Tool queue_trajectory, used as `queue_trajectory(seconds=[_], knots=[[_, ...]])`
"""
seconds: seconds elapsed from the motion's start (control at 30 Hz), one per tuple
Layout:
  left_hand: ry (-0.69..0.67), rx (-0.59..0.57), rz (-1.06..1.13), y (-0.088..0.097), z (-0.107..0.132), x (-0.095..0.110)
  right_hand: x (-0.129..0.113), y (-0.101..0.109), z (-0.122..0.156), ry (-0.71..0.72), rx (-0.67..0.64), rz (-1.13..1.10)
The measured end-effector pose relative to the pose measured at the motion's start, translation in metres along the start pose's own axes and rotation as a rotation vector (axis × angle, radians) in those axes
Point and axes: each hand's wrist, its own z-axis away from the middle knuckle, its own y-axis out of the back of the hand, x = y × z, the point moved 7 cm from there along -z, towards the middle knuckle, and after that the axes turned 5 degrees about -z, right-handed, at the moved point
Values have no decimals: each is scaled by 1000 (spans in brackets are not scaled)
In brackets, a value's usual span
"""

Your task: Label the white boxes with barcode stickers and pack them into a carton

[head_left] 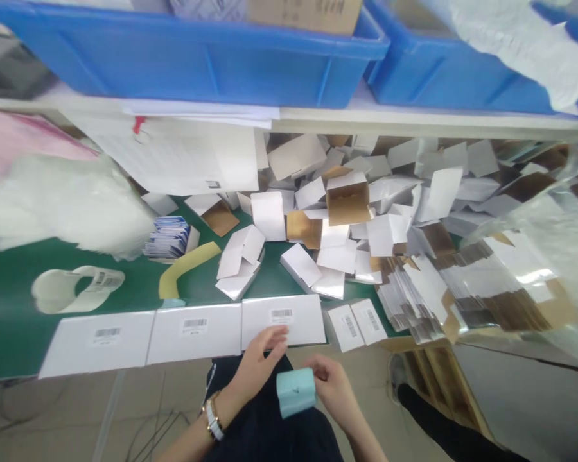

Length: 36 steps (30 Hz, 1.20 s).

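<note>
in right hand (333,387), turquoise packet (296,392)

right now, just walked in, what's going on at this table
A person sits or stands at a green table, holding a light blue piece by its side in the right hand, just off the table's front edge. The left hand holds nothing, its fingers over the rightmost of three labelled white boxes lined up along that edge; whether they touch is unclear. Two smaller boxes lie right of the row, with a loose heap of cartons behind.
</note>
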Motion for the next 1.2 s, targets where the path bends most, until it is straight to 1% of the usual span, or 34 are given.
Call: queue_trajectory(seconds=[0.07, 0.1, 0.13, 0.23, 0.3, 0.37, 0.4, 0.47, 0.5, 0.57, 0.63, 0.67, 0.73, 0.8, 0.87, 0.9, 1.0, 1.1, 1.2], knots=[[124, -50, 93, 2, 20, -1, -7, -9, -1, 39, -4, -50], [167, -36, 100, 8, 29, -1, -10, -18, -4, 52, -28, -66], [202, 2, 97, 17, 37, -2, -12, -30, -7, 54, -62, -77], [275, 171, 117, 56, 55, -6, -18, -75, -17, 22, -189, -70], [274, 265, 96, 87, 64, -7, -22, -111, -23, 8, -292, -70], [256, 323, 52, 117, 73, -8, -25, -148, -30, 12, -378, -61], [252, 335, 53, 131, 76, -11, -27, -164, -36, 15, -397, -51], [255, 360, 123, 160, 85, -18, -34, -190, -53, 32, -366, -21], [258, 394, 170, 176, 90, -23, -39, -201, -63, 58, -329, -6], [270, 514, 232, 212, 103, -36, -54, -218, -84, 143, -250, 56], [290, 633, 227, 250, 117, -49, -69, -233, -105, 223, -194, 158], [298, 670, 213, 267, 123, -56, -74, -241, -115, 249, -172, 211], [299, 697, 194, 298, 132, -70, -81, -255, -135, 285, -126, 314], [290, 712, 175, 327, 139, -83, -82, -273, -155, 304, -87, 418], [289, 750, 130, 354, 145, -96, -75, -296, -177, 281, -96, 525], [296, 771, 101, 367, 148, -103, -67, -309, -188, 242, -122, 573], [335, 807, 40, 399, 156, -126, -35, -349, -219, 54, -233, 701], [369, 805, 34, 417, 164, -147, -7, -383, -242, -88, -296, 797], [397, 799, 49, 424, 171, -164, 9, -413, -255, -124, -309, 855]])
